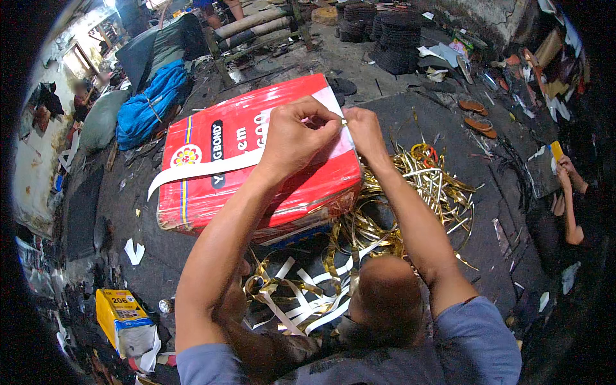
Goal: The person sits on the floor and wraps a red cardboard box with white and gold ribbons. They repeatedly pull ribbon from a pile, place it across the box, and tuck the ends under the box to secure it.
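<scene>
A large red box (212,138) lies in front of me, with both my hands over its right end. My left hand (298,138) is closed in a pinch, its thumb and forefinger meeting my right hand (364,131). A small bit of gold strip (344,122) shows between the fingertips of both hands; most of it is hidden. A white strip (205,168) lies across the box top, its loose end past the left edge, and passes under my left wrist. Beside the box and by my right forearm is a tangled heap of gold strips (436,192).
More white strips (305,298) lie among gold ones near my knees. A yellow carton (122,314) stands at lower left, a blue bundle (151,102) at far left. Brown sandals (478,119) and stacks of dark pieces (394,42) lie beyond. Another person's hands (564,170) are at right.
</scene>
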### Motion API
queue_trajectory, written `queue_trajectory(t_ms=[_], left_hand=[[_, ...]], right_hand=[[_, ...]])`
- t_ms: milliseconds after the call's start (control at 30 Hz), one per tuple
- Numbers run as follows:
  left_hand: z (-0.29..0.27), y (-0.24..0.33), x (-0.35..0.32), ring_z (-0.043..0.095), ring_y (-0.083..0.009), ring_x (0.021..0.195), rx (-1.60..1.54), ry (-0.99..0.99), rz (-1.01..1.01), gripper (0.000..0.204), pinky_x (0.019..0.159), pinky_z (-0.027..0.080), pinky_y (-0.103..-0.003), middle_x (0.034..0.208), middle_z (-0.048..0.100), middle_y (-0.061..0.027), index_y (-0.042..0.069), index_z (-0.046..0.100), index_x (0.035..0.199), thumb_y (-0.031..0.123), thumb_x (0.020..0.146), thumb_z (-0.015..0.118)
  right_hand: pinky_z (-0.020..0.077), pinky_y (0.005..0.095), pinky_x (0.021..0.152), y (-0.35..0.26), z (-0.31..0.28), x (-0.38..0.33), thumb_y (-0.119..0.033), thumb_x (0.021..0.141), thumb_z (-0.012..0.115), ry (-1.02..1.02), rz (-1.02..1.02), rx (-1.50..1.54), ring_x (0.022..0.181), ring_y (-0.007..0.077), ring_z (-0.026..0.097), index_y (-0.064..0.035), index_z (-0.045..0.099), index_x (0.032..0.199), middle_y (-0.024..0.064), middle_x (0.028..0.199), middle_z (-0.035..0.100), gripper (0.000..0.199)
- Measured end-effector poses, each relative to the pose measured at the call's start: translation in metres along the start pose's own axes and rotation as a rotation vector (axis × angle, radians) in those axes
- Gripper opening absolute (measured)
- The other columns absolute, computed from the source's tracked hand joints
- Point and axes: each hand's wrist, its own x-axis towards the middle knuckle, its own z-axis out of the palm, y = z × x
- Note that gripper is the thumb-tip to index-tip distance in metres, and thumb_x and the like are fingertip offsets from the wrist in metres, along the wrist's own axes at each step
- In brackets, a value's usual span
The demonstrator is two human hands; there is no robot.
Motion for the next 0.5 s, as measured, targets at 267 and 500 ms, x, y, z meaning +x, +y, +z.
queue_trajectory(t_ms=[267, 500], left_hand=[[0.001, -0.004, 0.012, 0.067, -0.0108, 0.072, -0.064, -0.028, -0.056, 0.008, 0.068, 0.054, -0.028, 0.081, 0.075, -0.0062, 0.001, 0.079, 0.085, 0.009, 0.083, 0.078], [-0.003, -0.009, 0.005, 0.067, -0.0099, 0.071, -0.059, -0.025, -0.081, 0.008, 0.067, 0.054, -0.027, 0.08, 0.075, -0.0054, 0.001, 0.079, 0.086, 0.008, 0.084, 0.078]], right_hand=[[0.0529, 0.0531, 0.071, 0.174, 0.049, -0.081, -0.014, 0.083, 0.064, 0.063, 0.067, -0.145, 0.081, 0.0475, 0.069, 0.0019, 0.072, 0.08, 0.0294, 0.086, 0.069, 0.018], [0.0531, 0.0549, 0.083, 0.255, 0.066, -0.155, -0.026, 0.094, 0.059, -0.216, 0.561, -0.422, 0.1, 0.0458, 0.071, 0.0045, 0.069, 0.098, 0.0312, 0.098, 0.073, 0.033]])
